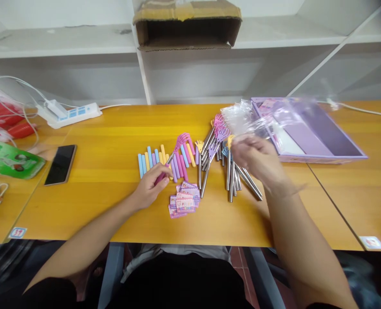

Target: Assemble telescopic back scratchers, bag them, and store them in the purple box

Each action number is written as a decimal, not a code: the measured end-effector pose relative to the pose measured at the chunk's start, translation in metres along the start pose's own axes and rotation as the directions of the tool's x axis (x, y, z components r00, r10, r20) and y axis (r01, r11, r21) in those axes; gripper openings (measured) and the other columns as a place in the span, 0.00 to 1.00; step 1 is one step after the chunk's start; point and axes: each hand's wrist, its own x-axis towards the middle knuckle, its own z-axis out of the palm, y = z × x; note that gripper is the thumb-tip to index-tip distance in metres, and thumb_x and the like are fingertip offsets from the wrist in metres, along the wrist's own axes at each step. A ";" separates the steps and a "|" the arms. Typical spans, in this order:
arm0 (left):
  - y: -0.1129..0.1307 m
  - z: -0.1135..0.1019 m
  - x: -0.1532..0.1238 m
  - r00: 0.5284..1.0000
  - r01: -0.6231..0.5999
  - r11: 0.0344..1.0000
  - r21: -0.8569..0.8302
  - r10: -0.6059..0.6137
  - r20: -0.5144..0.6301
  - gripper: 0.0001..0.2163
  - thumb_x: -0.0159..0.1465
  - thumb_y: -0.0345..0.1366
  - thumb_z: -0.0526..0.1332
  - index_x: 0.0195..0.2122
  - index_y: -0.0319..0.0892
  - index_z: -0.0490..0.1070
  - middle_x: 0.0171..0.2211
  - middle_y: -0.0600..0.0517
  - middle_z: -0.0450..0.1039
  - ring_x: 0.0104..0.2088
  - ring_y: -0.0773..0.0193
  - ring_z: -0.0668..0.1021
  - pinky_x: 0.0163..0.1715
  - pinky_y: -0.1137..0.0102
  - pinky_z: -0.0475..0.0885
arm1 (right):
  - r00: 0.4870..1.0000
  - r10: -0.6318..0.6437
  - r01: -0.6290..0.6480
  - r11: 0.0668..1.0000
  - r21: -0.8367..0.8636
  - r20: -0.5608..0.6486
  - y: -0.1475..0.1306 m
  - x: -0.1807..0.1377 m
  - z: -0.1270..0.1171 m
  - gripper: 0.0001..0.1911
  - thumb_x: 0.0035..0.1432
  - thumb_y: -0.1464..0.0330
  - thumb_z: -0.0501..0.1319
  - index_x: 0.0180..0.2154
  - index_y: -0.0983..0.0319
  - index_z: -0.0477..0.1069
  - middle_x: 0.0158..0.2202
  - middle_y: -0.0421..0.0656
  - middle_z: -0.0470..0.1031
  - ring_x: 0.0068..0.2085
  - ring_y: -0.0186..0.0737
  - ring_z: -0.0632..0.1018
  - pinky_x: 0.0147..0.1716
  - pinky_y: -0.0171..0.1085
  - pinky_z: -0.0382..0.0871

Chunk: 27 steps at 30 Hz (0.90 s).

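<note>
My left hand (152,185) rests on the wooden table (106,180), fingers closed round the pink handle of a pink back scratcher (177,148) that lies tilted over a row of pastel handle sleeves (164,159). My right hand (257,159) hovers blurred above a pile of metal-shafted scratchers (224,161) with small claw heads, beside crumpled clear plastic bags (245,118). Its fingers are smeared by motion. A small stack of pink printed cards (184,200) lies just in front of my left hand.
A shallow purple box (319,137) sits at the right. A black phone (60,164), a white power strip (71,114), a green packet (6,159) and red items in plastic lie at the left. An open cardboard box (187,25) sits on the white shelf behind.
</note>
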 end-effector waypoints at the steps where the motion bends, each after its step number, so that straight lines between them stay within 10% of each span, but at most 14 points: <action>1: 0.002 -0.002 0.001 0.999 0.011 1.000 0.004 -0.011 0.035 0.15 0.77 0.48 0.55 0.45 0.44 0.75 0.39 0.51 0.67 0.36 0.63 0.70 0.39 0.67 0.69 | 0.995 0.036 -0.036 0.999 -0.006 0.093 0.000 -0.006 0.011 0.13 0.62 0.58 0.72 0.40 0.59 0.76 0.25 0.35 0.68 0.22 0.29 0.63 0.20 0.34 0.53; 5: 0.007 -0.002 0.002 0.986 0.034 0.998 -0.047 -0.026 0.166 0.24 0.77 0.58 0.53 0.42 0.44 0.79 0.40 0.50 0.66 0.41 0.59 0.72 0.46 0.64 0.71 | 0.935 0.094 -0.113 0.993 0.035 0.343 0.011 -0.026 0.056 0.18 0.59 0.57 0.76 0.42 0.58 0.76 0.27 0.35 0.73 0.20 0.27 0.66 0.16 0.31 0.58; 10: 0.003 0.006 -0.002 0.965 -0.002 1.000 -0.030 0.009 0.261 0.32 0.69 0.69 0.57 0.44 0.43 0.80 0.43 0.46 0.70 0.45 0.54 0.74 0.52 0.59 0.73 | 0.939 0.075 -0.130 0.980 0.148 0.335 0.025 -0.043 0.098 0.19 0.55 0.59 0.79 0.40 0.58 0.74 0.31 0.36 0.77 0.24 0.29 0.73 0.20 0.31 0.67; 20: 0.013 0.013 -0.007 0.975 0.047 0.998 0.044 -0.055 0.214 0.15 0.70 0.49 0.66 0.38 0.43 0.84 0.43 0.44 0.75 0.55 0.48 0.78 0.55 0.58 0.76 | 0.945 0.099 -0.160 0.972 0.175 0.312 0.041 -0.043 0.109 0.24 0.67 0.44 0.66 0.37 0.57 0.69 0.30 0.38 0.76 0.26 0.33 0.73 0.26 0.35 0.71; 27: 0.013 0.017 -0.006 0.983 -0.031 0.999 -0.018 0.034 0.182 0.12 0.69 0.47 0.69 0.36 0.43 0.83 0.47 0.43 0.76 0.45 0.55 0.81 0.47 0.61 0.78 | 0.934 0.109 -0.126 0.992 0.027 0.339 0.043 -0.046 0.118 0.21 0.64 0.47 0.69 0.40 0.58 0.75 0.32 0.40 0.76 0.34 0.38 0.76 0.36 0.39 0.75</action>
